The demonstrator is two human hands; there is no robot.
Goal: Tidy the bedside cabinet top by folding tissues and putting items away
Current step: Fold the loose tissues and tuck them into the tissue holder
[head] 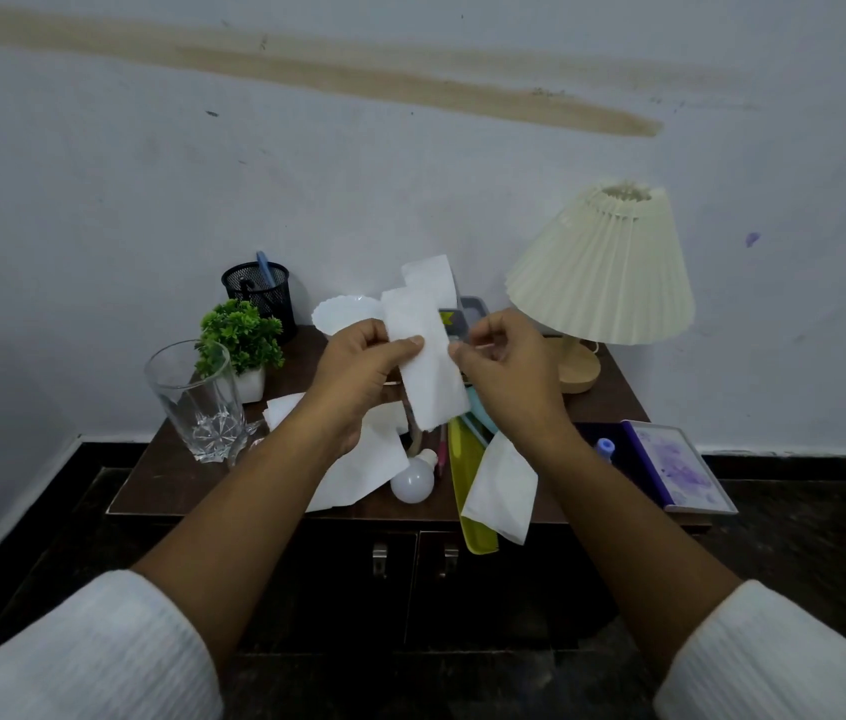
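Observation:
A white tissue [428,350], folded into a long narrow strip, hangs upright above the dark wooden bedside cabinet [161,475]. My left hand [358,371] pinches its left edge between thumb and fingers. My right hand [506,366] pinches its right edge. Another tissue [501,491] lies draped over a yellow-green flat object [465,475] at the cabinet's front edge. More loose tissues [364,470] lie under my left forearm. A white light bulb [413,478] rests between them.
A drinking glass [197,402] stands front left, with a small potted plant [241,340] and a black mesh pen holder [257,291] behind it. A cream pleated lamp [603,272] stands back right. A purple framed picture [678,467] overhangs the right edge. A white scalloped dish [345,311] sits at the back.

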